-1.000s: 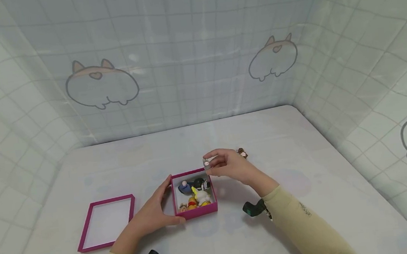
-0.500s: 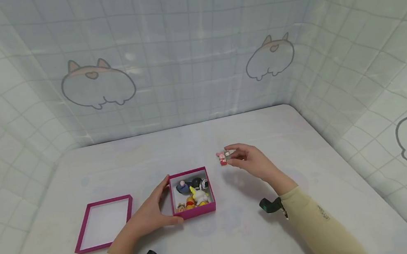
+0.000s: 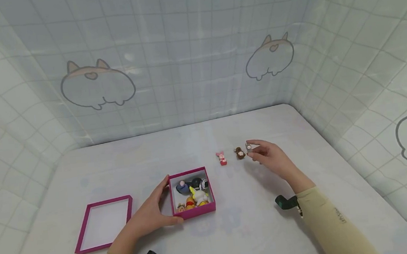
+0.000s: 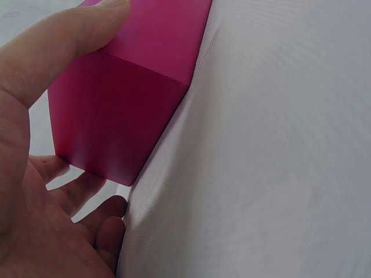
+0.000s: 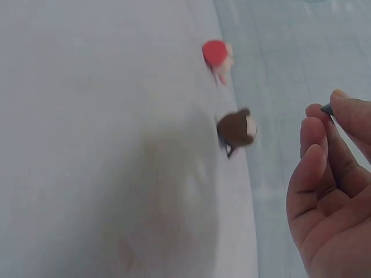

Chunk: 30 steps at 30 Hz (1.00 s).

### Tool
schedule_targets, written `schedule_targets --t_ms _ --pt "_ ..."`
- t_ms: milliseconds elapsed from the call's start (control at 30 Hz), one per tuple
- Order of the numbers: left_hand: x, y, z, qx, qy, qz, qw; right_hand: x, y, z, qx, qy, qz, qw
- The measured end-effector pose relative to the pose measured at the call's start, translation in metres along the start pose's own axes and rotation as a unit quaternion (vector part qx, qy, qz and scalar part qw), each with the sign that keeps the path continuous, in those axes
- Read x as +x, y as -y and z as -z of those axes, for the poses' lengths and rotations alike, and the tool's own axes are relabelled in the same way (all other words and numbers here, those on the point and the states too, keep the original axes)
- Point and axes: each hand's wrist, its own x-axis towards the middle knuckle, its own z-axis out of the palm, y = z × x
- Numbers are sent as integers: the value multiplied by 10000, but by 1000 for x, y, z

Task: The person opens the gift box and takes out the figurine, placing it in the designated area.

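My right hand (image 3: 273, 160) pinches a small grey figurine (image 3: 248, 147) with a pale face between thumb and fingertips. In the right wrist view only a dark tip of it shows at the fingers. Just left of that hand a brown figurine (image 3: 240, 153) stands on the table, and a pink-and-red figurine (image 3: 222, 158) is farther left. With my left hand (image 3: 149, 216) I hold a magenta box (image 3: 197, 213) by its left side, thumb along the front wall (image 4: 156, 40). Inside the box lie several figurines, among them a white-and-yellow one (image 3: 200, 195) and a dark blue one (image 3: 183, 188).
A magenta-rimmed lid (image 3: 108, 201) lies inside up on the table, left of my left forearm. The white table (image 3: 245, 238) has its far edge against a grid-patterned curtain (image 3: 182, 63), which also hangs at both sides.
My right hand has carried the grey figurine from above the box's back right corner to the right, past the pink-and-red and brown figurines. My left hand stays on the box.
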Motion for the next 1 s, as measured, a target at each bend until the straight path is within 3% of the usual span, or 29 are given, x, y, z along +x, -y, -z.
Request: schedule_targets --t_ms 433,767,1000 --pt "2 2 -1 27 14 68 10000 6 -15 17 -279 -121 -355 9989" --pt "1 7 -3 48 -10 72 10000 20 -35 20 -796 44 -464 9957" --pt "2 8 -4 76 -37 12 10000 29 -38 22 -1260 260 -510 9904"
